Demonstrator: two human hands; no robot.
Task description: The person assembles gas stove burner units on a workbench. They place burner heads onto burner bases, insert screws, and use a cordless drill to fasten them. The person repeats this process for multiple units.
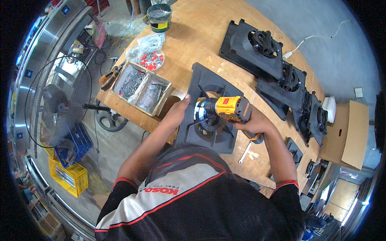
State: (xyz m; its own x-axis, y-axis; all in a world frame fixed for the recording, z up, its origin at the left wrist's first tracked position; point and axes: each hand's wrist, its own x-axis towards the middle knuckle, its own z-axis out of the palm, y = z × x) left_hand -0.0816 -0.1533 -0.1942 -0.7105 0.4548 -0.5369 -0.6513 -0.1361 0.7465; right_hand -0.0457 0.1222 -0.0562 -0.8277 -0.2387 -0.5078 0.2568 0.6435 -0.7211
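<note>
A black rectangular moulded panel (pixel 225 141) with round openings lies on the wooden table in front of me. My left hand (pixel 177 113) grips its left edge, thumb on top and the other fingers mostly hidden. My right hand (pixel 254 121) is closed round the handle of a yellow and black cordless drill (pixel 231 108). The drill lies over the panel's middle, its front end pointing left; its tip is hard to make out. Just right of the panel, a small wrench (pixel 244 153) rests on the table.
On the wooden table (pixel 193 32), a divided box (pixel 140 102) holds screws, beside a bowl (pixel 152 60) of red and white bits, plastic bags, orange-handled pliers (pixel 107 79) and a green bucket (pixel 159 20). Stacked black panels (pixel 253 48) line the right. A fan (pixel 60 102) stands left.
</note>
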